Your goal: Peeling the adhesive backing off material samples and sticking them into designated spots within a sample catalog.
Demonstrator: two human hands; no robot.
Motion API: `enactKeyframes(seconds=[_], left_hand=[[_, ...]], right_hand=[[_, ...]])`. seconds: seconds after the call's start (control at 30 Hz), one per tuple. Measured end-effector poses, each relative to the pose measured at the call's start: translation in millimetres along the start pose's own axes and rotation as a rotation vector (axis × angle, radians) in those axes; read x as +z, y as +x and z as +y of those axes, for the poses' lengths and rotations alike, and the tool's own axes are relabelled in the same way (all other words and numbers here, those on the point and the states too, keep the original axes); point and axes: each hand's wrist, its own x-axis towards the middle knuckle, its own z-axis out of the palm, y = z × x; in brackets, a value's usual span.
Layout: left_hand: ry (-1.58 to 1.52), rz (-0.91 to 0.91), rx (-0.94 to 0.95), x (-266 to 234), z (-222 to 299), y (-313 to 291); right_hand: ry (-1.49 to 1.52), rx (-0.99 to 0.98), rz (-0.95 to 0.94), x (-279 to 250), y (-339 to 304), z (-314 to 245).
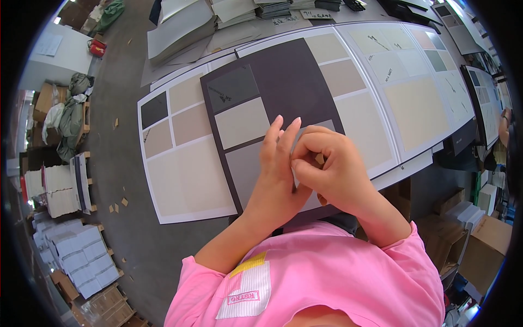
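Observation:
My hands meet in front of my chest, above a dark sample board [289, 65] with grey and cream swatches. My left hand [278, 166] has its fingers stretched out, tips pointing away from me; its thumb is hidden. My right hand [338, 166] is closed, thumb and forefinger pinched together against the side of the left hand's fingers. Whatever lies in that pinch is too small or too hidden to make out. Under the dark board is a white-edged board [185, 180] with beige and dark swatches; a similar pale-swatch board [419, 109] extends to the right.
Stacks of grey sheets [182, 32] stand along the table's far side. At the right edge another person's hand [504, 128] is near more swatch boards. Paper stacks on pallets [79, 253] line the left floor, with scraps nearby. Cardboard boxes [487, 248] sit at lower right.

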Motion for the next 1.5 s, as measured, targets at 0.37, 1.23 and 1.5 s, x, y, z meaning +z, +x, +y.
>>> enactKeyframes(seconds=[0.37, 1.23, 1.5], left_hand=[[-0.319, -0.097, -0.055, -6, -3, 1], [0.089, 0.005, -0.060, -4, 7, 1], [-0.448, -0.157, -0.093, -9, -2, 1]], right_hand=[[0.077, 0.102, -0.024, -6, -1, -5], [-0.011, 0.017, 0.001, 0, -1, -5], [0.130, 0.057, -0.032, -5, 7, 8]])
